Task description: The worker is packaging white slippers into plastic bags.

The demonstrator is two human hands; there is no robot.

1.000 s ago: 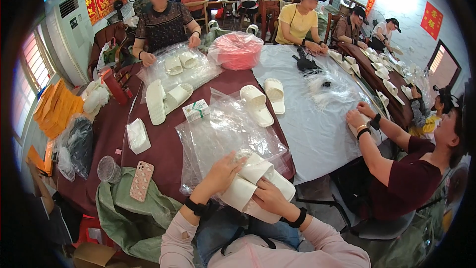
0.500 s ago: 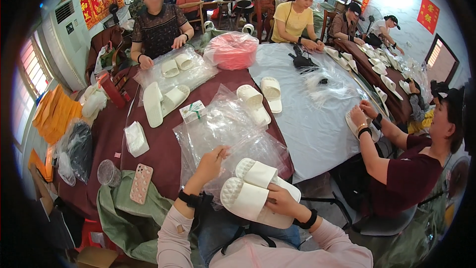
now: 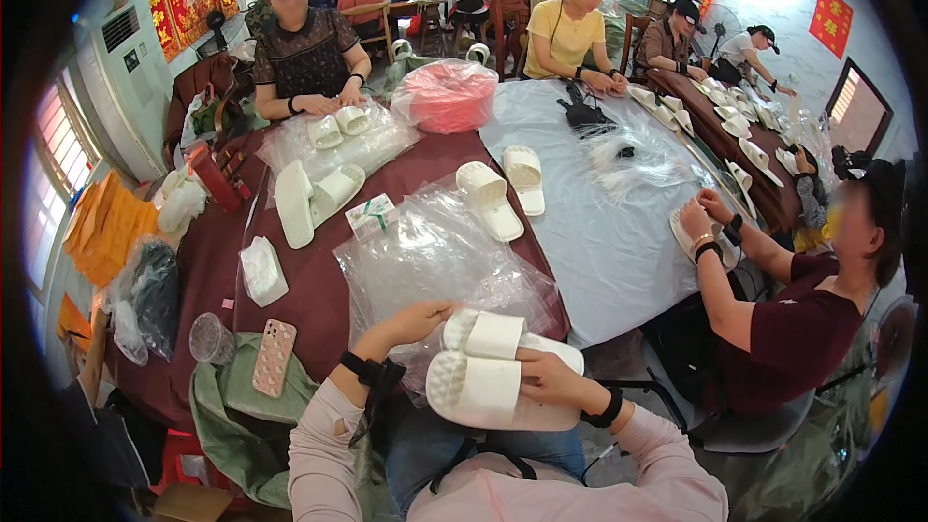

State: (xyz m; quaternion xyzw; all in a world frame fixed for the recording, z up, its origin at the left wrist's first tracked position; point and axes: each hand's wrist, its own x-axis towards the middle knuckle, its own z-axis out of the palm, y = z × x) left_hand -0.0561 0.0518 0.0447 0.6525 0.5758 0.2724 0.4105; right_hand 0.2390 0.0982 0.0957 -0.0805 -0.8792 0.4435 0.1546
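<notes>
Currently, I see the right hand [image 3: 561,382] clasping white slippers [image 3: 489,392] above the lap [image 3: 414,447]; whether the left hand [image 3: 418,323] pinches anything, I cannot tell. Clear bags [image 3: 416,256] lie beyond, before a small box [image 3: 370,217]; a phone [image 3: 275,356] lies leftward.

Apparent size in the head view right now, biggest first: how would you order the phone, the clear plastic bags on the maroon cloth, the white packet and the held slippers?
1. Clear plastic bags
2. Held slippers
3. Phone and white packet: too alike to rank
</notes>
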